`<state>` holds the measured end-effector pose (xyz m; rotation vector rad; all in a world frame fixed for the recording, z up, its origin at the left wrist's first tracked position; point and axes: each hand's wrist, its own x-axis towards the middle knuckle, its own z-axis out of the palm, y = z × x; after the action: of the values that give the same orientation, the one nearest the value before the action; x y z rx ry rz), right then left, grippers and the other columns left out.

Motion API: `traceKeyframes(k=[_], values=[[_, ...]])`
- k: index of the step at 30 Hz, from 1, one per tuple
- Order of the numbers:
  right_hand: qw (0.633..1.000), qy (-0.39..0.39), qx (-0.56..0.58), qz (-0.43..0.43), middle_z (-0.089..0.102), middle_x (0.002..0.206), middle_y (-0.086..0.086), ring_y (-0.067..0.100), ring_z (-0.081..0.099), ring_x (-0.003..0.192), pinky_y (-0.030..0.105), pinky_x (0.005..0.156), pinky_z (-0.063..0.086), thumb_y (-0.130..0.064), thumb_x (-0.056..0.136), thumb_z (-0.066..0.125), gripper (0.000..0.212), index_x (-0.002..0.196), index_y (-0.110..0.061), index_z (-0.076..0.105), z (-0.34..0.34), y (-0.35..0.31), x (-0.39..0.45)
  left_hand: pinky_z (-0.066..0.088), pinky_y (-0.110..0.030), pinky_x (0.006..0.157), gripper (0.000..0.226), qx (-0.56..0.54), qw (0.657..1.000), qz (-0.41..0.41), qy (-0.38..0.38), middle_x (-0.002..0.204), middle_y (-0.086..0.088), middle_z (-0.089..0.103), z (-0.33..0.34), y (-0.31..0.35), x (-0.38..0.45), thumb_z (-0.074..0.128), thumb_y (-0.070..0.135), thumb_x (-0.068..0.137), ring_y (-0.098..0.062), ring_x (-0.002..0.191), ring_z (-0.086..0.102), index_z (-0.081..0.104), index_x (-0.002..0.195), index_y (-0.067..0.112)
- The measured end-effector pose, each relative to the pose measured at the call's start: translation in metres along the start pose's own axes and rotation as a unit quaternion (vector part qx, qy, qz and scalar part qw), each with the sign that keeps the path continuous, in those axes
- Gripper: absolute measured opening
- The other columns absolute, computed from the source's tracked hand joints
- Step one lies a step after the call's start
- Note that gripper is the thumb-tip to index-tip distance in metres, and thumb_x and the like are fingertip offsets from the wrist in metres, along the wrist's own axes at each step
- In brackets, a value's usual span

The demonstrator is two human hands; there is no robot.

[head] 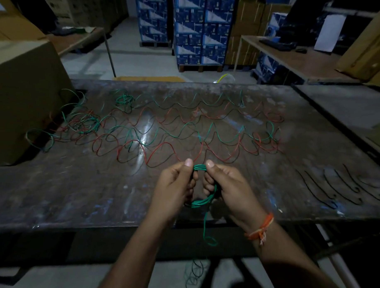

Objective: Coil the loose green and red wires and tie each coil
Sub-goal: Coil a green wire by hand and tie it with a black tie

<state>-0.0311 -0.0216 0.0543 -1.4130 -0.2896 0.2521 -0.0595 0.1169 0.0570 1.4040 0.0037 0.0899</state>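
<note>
A small green wire coil is held above the near edge of the dark worktable. My left hand grips its left side and my right hand grips its right side, thumbs on top of the strands. A loose green tail hangs from the coil below the table edge and curls toward the floor. Loose red wires and green wires lie in wavy loops across the middle of the table. A small green coil lies at the far left.
A large cardboard box stands on the table's left end. Several short black ties lie in a row at the near right. Stacked blue cartons and side tables stand behind.
</note>
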Motion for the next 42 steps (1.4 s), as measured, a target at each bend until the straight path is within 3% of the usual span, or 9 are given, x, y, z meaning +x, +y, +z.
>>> traceKeyframes(k=[4,11,20,27,29,31,34,39,42], values=[[0.996,0.005,0.076,0.039,0.043,0.056,0.002,0.015,0.041,0.051,0.023,0.052,0.039,-0.029,0.105,0.046,0.040,0.070,-0.011,0.052,-0.012,-0.009,-0.018,0.018,-0.018,0.044,0.041,-0.004,1.000,-0.013,0.003,0.054,0.002,0.032,0.017,0.000,-0.007,0.040,0.034,0.106,-0.007,0.043,0.023,0.052,0.076,0.009],[0.990,-0.003,0.121,0.066,0.030,0.051,-0.003,0.011,0.025,0.047,0.023,0.046,0.020,-0.030,0.103,0.049,0.044,0.062,-0.015,0.045,-0.061,-0.027,-0.049,0.011,-0.022,0.045,0.033,-0.163,0.975,-0.124,-0.085,0.052,0.005,0.019,0.072,0.008,-0.033,0.049,0.036,0.093,-0.007,0.042,0.013,0.050,0.068,0.014],[0.988,-0.057,0.128,0.065,0.030,0.049,-0.003,0.007,0.026,0.040,0.017,0.039,0.023,-0.026,0.106,0.046,0.044,0.064,-0.014,0.042,-0.120,-0.035,-0.097,0.011,-0.022,0.041,0.034,-0.274,0.934,-0.195,-0.117,0.049,0.011,0.019,0.143,-0.001,-0.074,0.042,0.033,0.093,-0.007,0.042,0.009,0.052,0.065,0.018],[0.996,-0.084,-0.011,0.014,0.053,0.066,0.001,0.009,0.049,0.057,0.020,0.052,0.040,-0.024,0.107,0.046,0.023,0.092,-0.011,0.058,-0.159,-0.017,-0.111,0.009,-0.019,0.039,0.029,-0.343,0.923,-0.171,-0.042,0.054,0.012,0.013,0.148,0.005,-0.091,0.041,0.030,0.093,-0.005,0.043,0.006,0.049,0.066,0.022],[0.992,-0.095,-0.079,0.001,0.055,0.065,-0.002,0.005,0.051,0.057,0.017,0.055,0.041,-0.008,0.101,0.057,0.009,0.092,-0.008,0.059,-0.184,-0.003,-0.110,0.007,-0.019,0.040,0.026,-0.343,0.927,-0.150,-0.003,0.050,0.011,0.016,0.142,0.009,-0.090,0.042,0.029,0.091,-0.005,0.044,0.005,0.047,0.066,0.022],[0.985,-0.093,-0.146,0.004,0.055,0.064,-0.007,0.001,0.050,0.058,0.015,0.058,0.042,0.003,0.094,0.065,0.012,0.091,-0.008,0.061,-0.207,0.012,-0.110,0.007,-0.019,0.040,0.026,-0.347,0.929,-0.124,0.028,0.045,0.011,0.023,0.134,0.013,-0.086,0.042,0.029,0.090,-0.005,0.045,0.005,0.046,0.065,0.023],[0.974,-0.060,-0.220,0.010,0.056,0.069,-0.007,0.004,0.050,0.065,0.020,0.065,0.043,-0.002,0.091,0.071,0.012,0.088,-0.012,0.066,-0.236,0.028,-0.111,0.008,-0.019,0.039,0.029,-0.342,0.932,-0.097,0.073,0.044,0.011,0.024,0.120,0.018,-0.079,0.041,0.028,0.092,-0.006,0.045,0.004,0.046,0.064,0.024],[0.931,-0.038,-0.363,-0.007,0.071,0.085,0.004,0.008,0.061,0.079,0.027,0.077,0.047,-0.012,0.091,0.074,0.003,0.090,-0.014,0.073,-0.258,0.046,-0.108,0.012,-0.019,0.038,0.023,-0.353,0.931,-0.054,0.081,0.044,0.010,0.025,0.105,0.024,-0.073,0.045,0.029,0.087,-0.007,0.045,0.006,0.046,0.064,0.025],[0.873,-0.106,-0.476,0.011,0.063,0.086,-0.005,0.005,0.058,0.085,0.024,0.080,0.045,-0.019,0.088,0.077,0.002,0.086,-0.020,0.077,-0.254,0.058,-0.107,0.009,-0.019,0.039,0.027,-0.345,0.934,-0.055,0.070,0.045,0.010,0.025,0.104,0.022,-0.071,0.044,0.030,0.089,-0.007,0.045,0.006,0.047,0.063,0.025]])
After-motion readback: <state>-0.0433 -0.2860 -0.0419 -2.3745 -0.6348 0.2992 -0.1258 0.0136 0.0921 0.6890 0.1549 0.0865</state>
